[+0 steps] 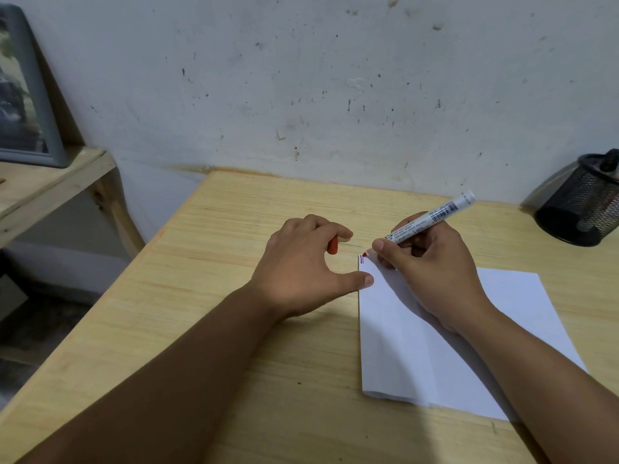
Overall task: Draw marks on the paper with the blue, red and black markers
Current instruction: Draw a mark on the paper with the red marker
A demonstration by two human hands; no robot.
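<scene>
I take the white folded sheet of paper (pixel 435 346) as my landmark; it lies flat on the light wooden counter (pixel 234 363), nearest to me, with its fold line running along its length. On the far left corner of the paper I see small marks (pixel 362 258), blue and red, very close together.

My right hand (pixel 432 272) rests on the paper, over its far part. Its fingers are clamped around the white marker with printed label and barcode (pixel 432 217), in a writing grip. The reddish tip of this marker touches the paper at the far left corner, just beside the marks, and the barrel leans away to the far right, above the hand.

My left hand (pixel 304 266) lies on the counter just left of the paper. Its thumb is stretched out and touches the left edge of the paper. The other fingers are curled around a small red cap (pixel 332 245), which shows only partly under them.

Further, well to the right of the paper and near the wall, stands a black wire-mesh pen holder (pixel 582 209). Far to the left of the paper, on a wooden shelf (pixel 50 182), a grey picture frame (pixel 30 95) leans against the stained white wall (pixel 335 78).
</scene>
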